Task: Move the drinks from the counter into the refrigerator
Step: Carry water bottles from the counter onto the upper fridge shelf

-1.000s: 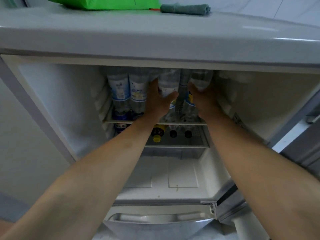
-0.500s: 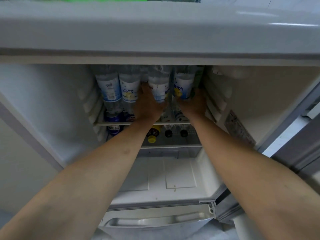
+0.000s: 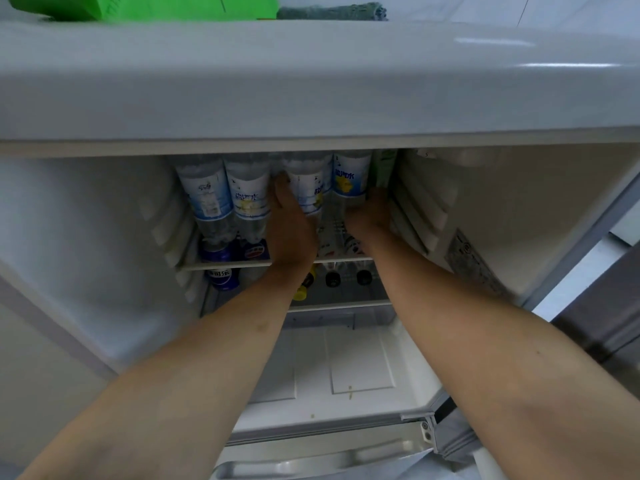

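Observation:
The refrigerator (image 3: 104, 237) stands open, and both my arms reach into its upper shelf (image 3: 228, 264). Several clear water bottles with white and blue labels stand in a row there. My left hand (image 3: 291, 226) grips the third water bottle (image 3: 308, 188), with the thumb on its left side. My right hand (image 3: 369, 220) wraps the lower part of the water bottle with the yellow-marked label (image 3: 349, 176); its fingers are hidden behind the bottle. A green carton (image 3: 384, 168) stands just right of that bottle, against the fridge wall.
Blue cans (image 3: 218, 275) sit at the left on both shelves. Bottles with black caps (image 3: 332, 279) and a yellow cap (image 3: 300, 293) lie on the lower shelf. A green box (image 3: 145, 5) and a folded cloth (image 3: 332, 12) rest on top of the fridge. The door seal (image 3: 588, 251) is at right.
Both hands have pushed their bottles deeper and upright into the row on the upper shelf. The right-hand bottle now stands beside the green carton. The view shifted slightly.

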The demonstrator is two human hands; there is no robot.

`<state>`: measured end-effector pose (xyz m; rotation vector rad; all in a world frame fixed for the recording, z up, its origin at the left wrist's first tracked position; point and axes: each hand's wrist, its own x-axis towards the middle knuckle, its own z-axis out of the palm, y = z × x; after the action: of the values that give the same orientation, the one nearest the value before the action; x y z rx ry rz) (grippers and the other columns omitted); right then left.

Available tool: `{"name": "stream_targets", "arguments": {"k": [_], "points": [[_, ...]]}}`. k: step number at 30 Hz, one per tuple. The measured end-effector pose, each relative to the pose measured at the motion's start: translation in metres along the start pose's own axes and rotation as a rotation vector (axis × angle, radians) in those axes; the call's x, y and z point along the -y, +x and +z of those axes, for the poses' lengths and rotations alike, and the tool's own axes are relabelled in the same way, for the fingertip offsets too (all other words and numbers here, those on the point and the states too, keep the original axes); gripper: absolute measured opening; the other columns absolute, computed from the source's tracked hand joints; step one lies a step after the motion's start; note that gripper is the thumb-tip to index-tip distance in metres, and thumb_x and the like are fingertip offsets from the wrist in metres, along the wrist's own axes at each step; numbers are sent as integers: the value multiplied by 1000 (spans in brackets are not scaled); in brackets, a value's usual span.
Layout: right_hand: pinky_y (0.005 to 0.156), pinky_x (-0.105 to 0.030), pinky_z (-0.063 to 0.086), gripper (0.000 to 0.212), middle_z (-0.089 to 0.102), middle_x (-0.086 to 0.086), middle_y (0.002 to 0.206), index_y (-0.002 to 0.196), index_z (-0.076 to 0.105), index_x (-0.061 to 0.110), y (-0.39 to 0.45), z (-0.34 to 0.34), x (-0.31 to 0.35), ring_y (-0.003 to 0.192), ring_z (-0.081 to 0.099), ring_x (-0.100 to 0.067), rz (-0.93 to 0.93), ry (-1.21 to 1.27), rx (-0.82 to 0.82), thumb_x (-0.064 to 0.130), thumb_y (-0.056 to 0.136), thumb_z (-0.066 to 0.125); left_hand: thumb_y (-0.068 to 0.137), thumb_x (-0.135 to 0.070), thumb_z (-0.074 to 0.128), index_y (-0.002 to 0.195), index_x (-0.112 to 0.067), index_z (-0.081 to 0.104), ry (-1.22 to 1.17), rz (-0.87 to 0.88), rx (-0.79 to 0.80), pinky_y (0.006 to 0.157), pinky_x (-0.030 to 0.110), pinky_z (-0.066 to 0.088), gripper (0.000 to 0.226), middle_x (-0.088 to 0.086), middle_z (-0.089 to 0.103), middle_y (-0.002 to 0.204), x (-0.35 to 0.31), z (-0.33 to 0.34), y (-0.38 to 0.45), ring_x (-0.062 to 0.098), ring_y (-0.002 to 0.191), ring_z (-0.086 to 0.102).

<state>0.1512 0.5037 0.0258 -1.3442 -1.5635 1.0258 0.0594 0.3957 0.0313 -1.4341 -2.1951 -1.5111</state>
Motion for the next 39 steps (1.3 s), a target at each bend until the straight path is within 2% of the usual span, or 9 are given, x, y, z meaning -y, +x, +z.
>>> {"name": "stream_targets", "arguments": {"k": [3, 6, 9, 14, 20, 23, 27, 32, 39], "points": [[88, -26, 43, 58, 54, -9, 139, 146, 37, 15, -4, -3, -2, 122, 56, -27, -12, -22, 22, 10, 93, 62, 88, -1, 65, 147, -12, 41, 95, 222, -16, 88, 37, 55, 65, 22, 39, 145, 0, -3, -6, 33, 119, 55], [91, -27, 42, 51, 53, -11, 139, 144, 42, 14, -8, -6, -2, 123, 54, -28, -45, -85, 56, 12, 95, 58, 95, 0, 54, 140, -7, 51, 138, 440, 194, 89, 44, 54, 46, 22, 52, 135, 1, -5, -1, 36, 115, 57], [101, -32, 44, 45, 53, -10, 139, 143, 44, 16, -13, -9, -1, 125, 53, -27, -47, -132, 91, 12, 99, 50, 99, -6, 50, 139, -11, 53, 140, 340, 361, 100, 42, 48, 41, 15, 56, 137, 6, -4, 5, 31, 121, 56], [101, -46, 50, 32, 61, -13, 129, 129, 57, 13, -25, -17, -1, 116, 60, -30, -45, -84, 99, 11, 99, 48, 96, -4, 51, 123, -9, 65, 57, 268, 368, 92, 34, 48, 31, 15, 66, 121, 11, -7, 5, 30, 110, 61], [72, -30, 47, 25, 69, -6, 97, 93, 66, 16, -62, -25, -10, 85, 61, -23, -81, -18, -117, 14, 87, 42, 91, -1, 56, 107, 2, 69, -140, 173, 234, 89, 36, 52, 20, 18, 68, 108, 26, -9, -17, 28, 102, 64], [75, -30, 47, 27, 68, -6, 101, 104, 66, 14, -83, -33, -27, 89, 60, -23, -143, -40, -199, 11, 87, 44, 90, -5, 59, 105, -2, 69, -233, 127, 75, 83, 7, 39, 18, 5, 64, 103, 25, -11, -46, 7, 94, 54], [82, -27, 51, 21, 67, 7, 97, 108, 66, 22, -119, -43, -49, 95, 63, -16, -84, 14, -172, 12, 92, 57, 95, -15, 58, 109, -7, 67, -337, 95, 68, 87, 29, 51, 19, 5, 67, 106, 20, -13, -90, 20, 99, 62], [74, -8, 46, 18, 65, 12, 93, 110, 69, 18, -178, -69, -71, 85, 61, -5, -63, 65, -148, 12, 94, 61, 94, -4, 57, 110, -11, 63, -548, -79, 6, 82, 6, 45, 19, 3, 63, 103, -3, -13, -143, -6, 90, 60], [69, -9, 45, 14, 66, 6, 83, 102, 69, 12, -292, -143, -137, 68, 58, 6, 148, 189, -223, 5, 93, 61, 94, -3, 57, 115, -13, 58, -672, -282, 80, 79, 13, 48, 23, 3, 60, 103, -58, 12, -240, 3, 87, 59]]}}
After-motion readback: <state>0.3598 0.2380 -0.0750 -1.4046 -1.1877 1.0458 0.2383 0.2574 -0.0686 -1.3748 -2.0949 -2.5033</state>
